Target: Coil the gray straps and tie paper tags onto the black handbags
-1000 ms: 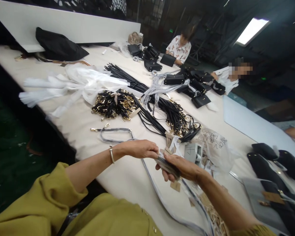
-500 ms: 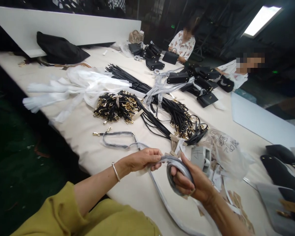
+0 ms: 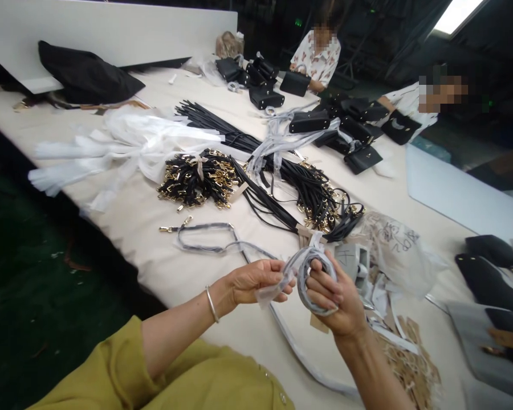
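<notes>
A dark strap wrapped in clear film, wound into a coil (image 3: 302, 290), sits in my right hand (image 3: 340, 299), whose fingers pass through the ring and close on it. My left hand (image 3: 259, 282) pinches the free end of the same wrapped strap, just left of the coil. Another film-covered strap (image 3: 205, 249) with gold clasps lies on the table beyond my left hand, and a wrapped length runs along the cloth below both hands. Farther off are a bundle of short black straps with gold clasps (image 3: 196, 177) and a long bundle of black straps (image 3: 282, 185).
White film sleeves (image 3: 128, 145) spread at the left. Black handbags (image 3: 310, 121) cluster at the back, where two people sit. To the right are a grey tape dispenser (image 3: 353, 263), a plastic bag (image 3: 404, 250), paper scraps (image 3: 410, 353) and more black bags (image 3: 491, 285).
The strap's free end has shortened and the coil now faces me as a rounder ring. My left hand has come closer to the coil. The camera view has shifted slightly.
</notes>
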Available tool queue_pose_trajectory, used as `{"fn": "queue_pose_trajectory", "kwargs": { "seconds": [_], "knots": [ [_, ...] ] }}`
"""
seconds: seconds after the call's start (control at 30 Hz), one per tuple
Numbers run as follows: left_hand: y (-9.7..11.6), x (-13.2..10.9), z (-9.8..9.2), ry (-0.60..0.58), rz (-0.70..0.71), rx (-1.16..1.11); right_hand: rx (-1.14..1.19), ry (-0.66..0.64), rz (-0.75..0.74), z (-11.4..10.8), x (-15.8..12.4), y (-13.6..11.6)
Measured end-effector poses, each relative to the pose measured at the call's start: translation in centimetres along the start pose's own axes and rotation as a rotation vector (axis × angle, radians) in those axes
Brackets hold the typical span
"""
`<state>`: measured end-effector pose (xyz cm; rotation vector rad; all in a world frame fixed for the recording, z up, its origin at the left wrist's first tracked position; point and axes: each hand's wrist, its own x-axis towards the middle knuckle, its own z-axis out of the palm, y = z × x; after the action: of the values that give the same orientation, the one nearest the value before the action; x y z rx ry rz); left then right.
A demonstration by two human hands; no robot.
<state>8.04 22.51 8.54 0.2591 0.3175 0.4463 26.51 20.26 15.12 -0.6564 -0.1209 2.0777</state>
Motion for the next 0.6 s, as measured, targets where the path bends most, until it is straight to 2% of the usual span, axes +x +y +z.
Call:
{"fn": "queue_pose_trajectory", "kwargs": {
  "seconds": [0.23,0.43,0.6],
  "knots": [
    [0.1,-0.9,0.3,0.118,0.068,0.296,-0.054,0.000,-0.031,-0.2,-1.0,0.0],
    [-0.6,-0.7,1.1,0.019,0.069,0.203,0.008,-0.184,-0.012,0.1,-0.9,0.6],
    [-1.8,-0.3,2.0,0.042,0.031,0.182,-0.009,-0.159,0.018,-0.6,-0.4,1.1]
  ]
}}
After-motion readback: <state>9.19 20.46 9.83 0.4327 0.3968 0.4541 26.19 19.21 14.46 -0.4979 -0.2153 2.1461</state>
